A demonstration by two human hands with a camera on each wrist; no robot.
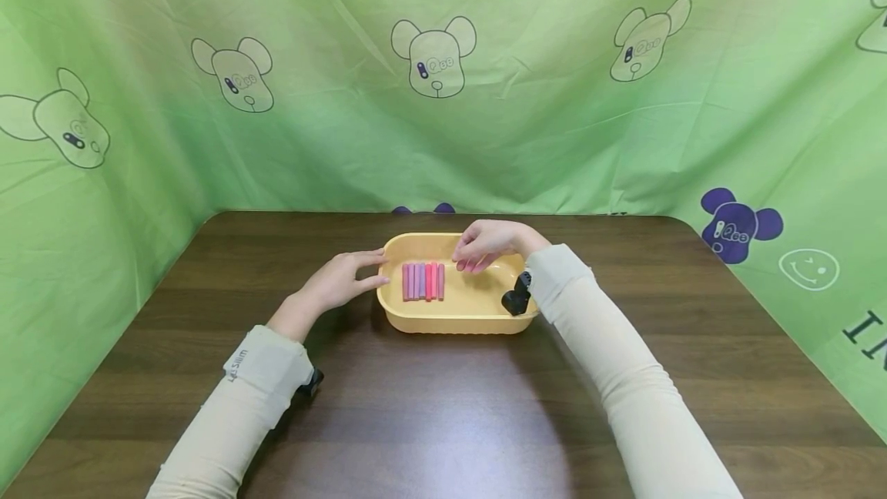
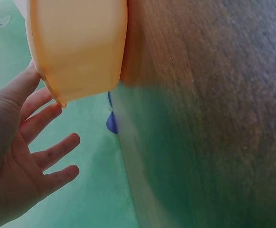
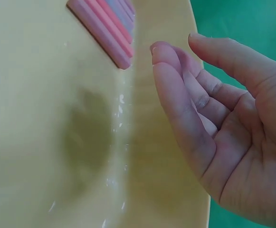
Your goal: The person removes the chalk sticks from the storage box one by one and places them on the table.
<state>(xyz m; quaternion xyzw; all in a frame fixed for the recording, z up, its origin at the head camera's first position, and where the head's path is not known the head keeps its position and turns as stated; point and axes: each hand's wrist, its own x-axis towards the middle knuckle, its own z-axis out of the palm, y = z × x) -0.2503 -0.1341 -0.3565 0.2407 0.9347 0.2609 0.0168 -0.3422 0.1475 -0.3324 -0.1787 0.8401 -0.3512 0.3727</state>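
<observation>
In the head view a yellow tray stands on the table. Pink and purple sticks lie side by side in its left half. My left hand touches the tray's left end, fingers spread; the left wrist view has the thumb and some fingertips at the rim. Over the right half of the tray hovers my right hand, a little right of the sticks. In the right wrist view the right hand has loosely bent fingers, thumb apart from them, and nothing held. The ends of several sticks show there.
The tray rests on a dark brown wooden table near its far edge. A green curtain with bear-head prints hangs behind and at the sides. A black wrist camera on the right arm is over the tray's right end.
</observation>
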